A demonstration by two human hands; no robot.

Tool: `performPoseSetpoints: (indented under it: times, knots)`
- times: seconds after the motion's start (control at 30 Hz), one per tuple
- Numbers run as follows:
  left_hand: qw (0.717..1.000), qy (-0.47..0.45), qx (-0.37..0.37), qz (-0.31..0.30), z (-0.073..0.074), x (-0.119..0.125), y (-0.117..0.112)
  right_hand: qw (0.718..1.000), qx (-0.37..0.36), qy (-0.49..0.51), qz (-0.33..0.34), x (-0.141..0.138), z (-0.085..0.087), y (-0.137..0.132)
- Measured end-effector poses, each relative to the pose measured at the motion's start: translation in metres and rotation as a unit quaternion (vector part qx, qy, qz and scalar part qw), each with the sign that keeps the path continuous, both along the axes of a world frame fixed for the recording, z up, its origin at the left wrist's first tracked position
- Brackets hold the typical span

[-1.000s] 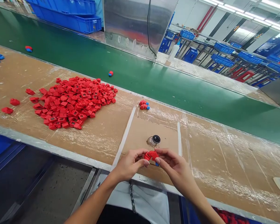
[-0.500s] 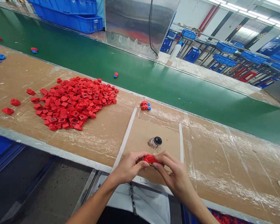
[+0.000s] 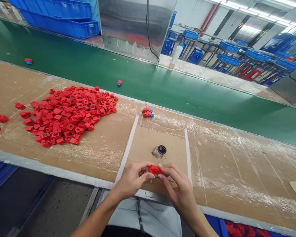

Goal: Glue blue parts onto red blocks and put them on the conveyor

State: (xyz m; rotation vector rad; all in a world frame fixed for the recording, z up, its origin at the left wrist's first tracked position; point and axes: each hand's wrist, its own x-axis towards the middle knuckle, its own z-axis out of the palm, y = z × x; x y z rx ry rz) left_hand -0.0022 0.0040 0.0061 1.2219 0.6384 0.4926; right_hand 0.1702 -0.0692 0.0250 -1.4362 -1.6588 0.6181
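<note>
Both hands meet over the cardboard near the table's front edge. My left hand [image 3: 134, 179] pinches the left end of a small red plastic piece [image 3: 155, 169] between thumb and fingers. From the other side, my right hand [image 3: 181, 187] grips the same piece, its fingertips closed at the right end. A speck of blue shows by the right fingertips; most of that end is hidden. Just beyond the hands stands a small clear jar [image 3: 160, 151] with a black top. Farther back lie a few red pieces with blue ends [image 3: 148, 112].
A large heap of red pieces [image 3: 71, 115] lies to the left on the table. Behind runs a green conveyor belt [image 3: 143, 79] carrying red-and-blue pieces [image 3: 119, 83]. Blue crates [image 3: 81, 29] and a white bottle [image 3: 177, 53] stand beyond. Lower right is a bin with red pieces [image 3: 244, 229].
The view has turned slightly, so the surroundings appear farther left. Both hands stay on the red piece, with only a slight shift of the fingers.
</note>
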Motion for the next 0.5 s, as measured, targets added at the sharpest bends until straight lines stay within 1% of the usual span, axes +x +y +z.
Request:
performPoseSetpoints:
  times: [0.1,0.23,0.37,0.5]
  knots:
    - [0.999,0.026,0.042,-0.021,0.0029,-0.0006,0.0017,1.000,0.004,-0.005,0.005,-0.0019,-0.0039,-0.0038]
    - [0.992,0.059,0.103,-0.040,0.0072,-0.0026,0.0034,0.999,0.012,-0.029,0.023,-0.0032,-0.0037,-0.0066]
    - [0.989,0.070,0.121,-0.039,0.0087,-0.0035,0.0032,0.998,0.026,-0.050,0.030,-0.0064,-0.0023,-0.0072]
    - [0.988,0.073,0.130,-0.044,0.0032,-0.0044,0.0031,0.995,0.034,-0.093,0.021,-0.0081,-0.0009,-0.0059]
